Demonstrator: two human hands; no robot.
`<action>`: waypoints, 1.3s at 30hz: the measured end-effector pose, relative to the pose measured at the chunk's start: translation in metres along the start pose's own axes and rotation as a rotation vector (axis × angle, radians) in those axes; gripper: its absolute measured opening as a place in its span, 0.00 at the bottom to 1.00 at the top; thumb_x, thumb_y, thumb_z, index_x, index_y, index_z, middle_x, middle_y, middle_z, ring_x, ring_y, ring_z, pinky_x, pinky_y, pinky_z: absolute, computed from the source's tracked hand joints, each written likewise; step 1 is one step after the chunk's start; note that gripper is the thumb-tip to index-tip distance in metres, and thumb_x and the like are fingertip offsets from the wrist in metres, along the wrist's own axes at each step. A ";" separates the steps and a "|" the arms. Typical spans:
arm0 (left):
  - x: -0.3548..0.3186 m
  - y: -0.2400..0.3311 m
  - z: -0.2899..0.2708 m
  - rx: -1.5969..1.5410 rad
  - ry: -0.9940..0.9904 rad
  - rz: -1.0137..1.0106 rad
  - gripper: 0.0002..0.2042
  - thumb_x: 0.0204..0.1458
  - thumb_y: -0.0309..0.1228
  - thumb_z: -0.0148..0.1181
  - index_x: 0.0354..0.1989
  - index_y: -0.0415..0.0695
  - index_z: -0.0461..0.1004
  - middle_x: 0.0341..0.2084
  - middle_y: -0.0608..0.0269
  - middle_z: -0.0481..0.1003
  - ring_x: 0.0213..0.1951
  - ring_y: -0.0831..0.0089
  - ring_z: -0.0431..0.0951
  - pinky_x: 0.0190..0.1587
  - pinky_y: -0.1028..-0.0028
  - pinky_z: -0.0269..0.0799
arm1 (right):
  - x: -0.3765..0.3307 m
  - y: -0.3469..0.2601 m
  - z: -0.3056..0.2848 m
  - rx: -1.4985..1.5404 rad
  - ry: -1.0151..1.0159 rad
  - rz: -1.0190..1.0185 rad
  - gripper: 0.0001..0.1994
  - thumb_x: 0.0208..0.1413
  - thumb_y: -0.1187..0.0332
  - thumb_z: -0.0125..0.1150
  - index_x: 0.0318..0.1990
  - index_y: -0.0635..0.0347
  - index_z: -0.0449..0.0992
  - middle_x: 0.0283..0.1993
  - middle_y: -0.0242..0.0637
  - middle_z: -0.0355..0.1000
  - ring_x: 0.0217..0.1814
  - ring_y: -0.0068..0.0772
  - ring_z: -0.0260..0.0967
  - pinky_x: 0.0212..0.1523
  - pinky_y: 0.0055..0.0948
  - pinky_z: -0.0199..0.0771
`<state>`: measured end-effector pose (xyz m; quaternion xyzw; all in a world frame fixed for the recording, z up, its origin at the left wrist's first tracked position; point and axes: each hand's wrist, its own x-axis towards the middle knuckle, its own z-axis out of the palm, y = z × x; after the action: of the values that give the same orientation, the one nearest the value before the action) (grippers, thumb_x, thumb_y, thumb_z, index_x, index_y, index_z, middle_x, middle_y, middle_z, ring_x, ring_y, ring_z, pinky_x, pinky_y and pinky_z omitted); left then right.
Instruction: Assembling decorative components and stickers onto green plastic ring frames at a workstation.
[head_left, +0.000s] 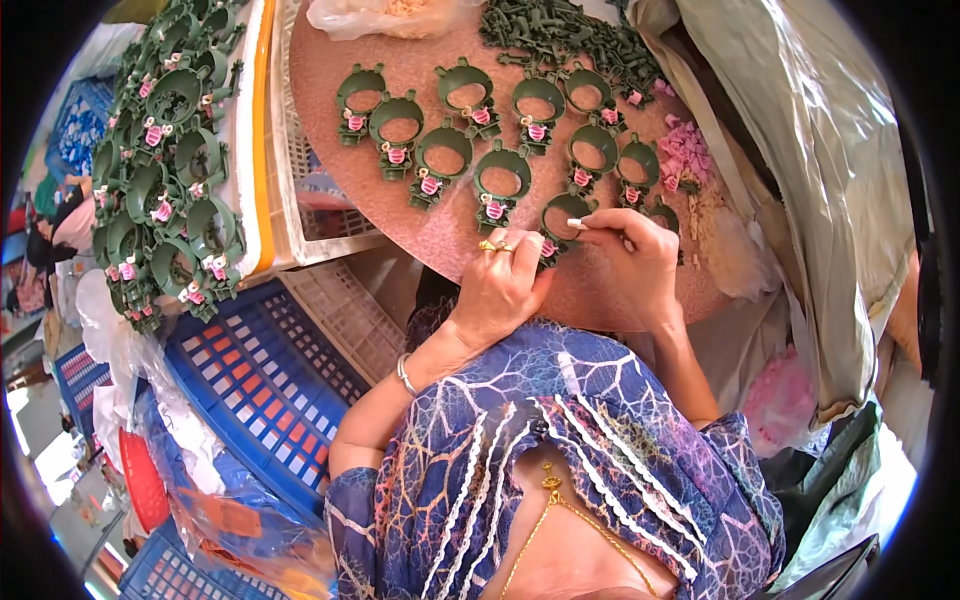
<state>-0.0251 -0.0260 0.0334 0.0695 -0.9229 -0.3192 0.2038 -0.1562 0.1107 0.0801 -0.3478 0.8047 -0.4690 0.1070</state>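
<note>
While both hands meet over the near edge of the round pinkish desk [440, 240], the work sits between them: a green ring-shaped plastic piece [562, 222] with a small pink flower at its lower end, lying flat on the desk as the nearest one of its row. The right hand [632, 262] has its fingers [590, 224] pinched together at the ring's right rim, thumb and forefinger closed on it or on something tiny there; which, I cannot tell. The left hand [503, 285], wearing gold rings, is curled loosely with its fingertips pressed down at the piece's lower left, by the pink flower, so it touches rather than grips.

Beyond this piece, more green rings with pink flowers [500, 180] lie in two loose rows across the desk, near one another but mostly apart. Further back is a heap of bare green plastic parts [560, 35], and beside it a clear bag [380, 15]. To the right of the rows sits a small pile of loose pink flowers [685, 152].

Left of the desk, a white crate [300, 170] stands just beside it, then a dense stack of finished green rings [170, 150]. Lower left lies a blue slotted crate [255, 375].
</note>
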 end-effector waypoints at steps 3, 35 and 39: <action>-0.002 0.000 0.000 -0.093 0.089 0.025 0.20 0.44 0.27 0.67 0.44 0.37 0.67 0.36 0.49 0.73 0.41 0.50 0.75 0.43 0.59 0.73 | -0.001 0.002 0.005 -0.218 0.030 -0.321 0.09 0.44 0.83 0.65 0.34 0.62 0.81 0.32 0.37 0.78 0.35 0.32 0.76 0.35 0.25 0.76; -0.014 -0.004 -0.001 -0.258 0.298 0.102 0.21 0.41 0.24 0.72 0.42 0.38 0.68 0.38 0.49 0.75 0.39 0.51 0.77 0.40 0.61 0.75 | 0.015 -0.032 0.010 -0.276 -0.145 -0.371 0.11 0.44 0.73 0.64 0.38 0.55 0.75 0.34 0.28 0.76 0.38 0.31 0.71 0.44 0.33 0.64; -0.006 -0.002 -0.008 -0.233 0.257 0.180 0.25 0.37 0.23 0.76 0.44 0.39 0.69 0.36 0.55 0.77 0.35 0.62 0.78 0.35 0.71 0.76 | 0.023 -0.038 -0.003 -0.411 -0.228 -0.615 0.11 0.42 0.67 0.60 0.36 0.53 0.75 0.34 0.24 0.75 0.41 0.27 0.69 0.48 0.32 0.63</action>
<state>-0.0161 -0.0305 0.0364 0.0028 -0.8486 -0.3929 0.3544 -0.1574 0.0855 0.1167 -0.6371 0.7229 -0.2664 -0.0216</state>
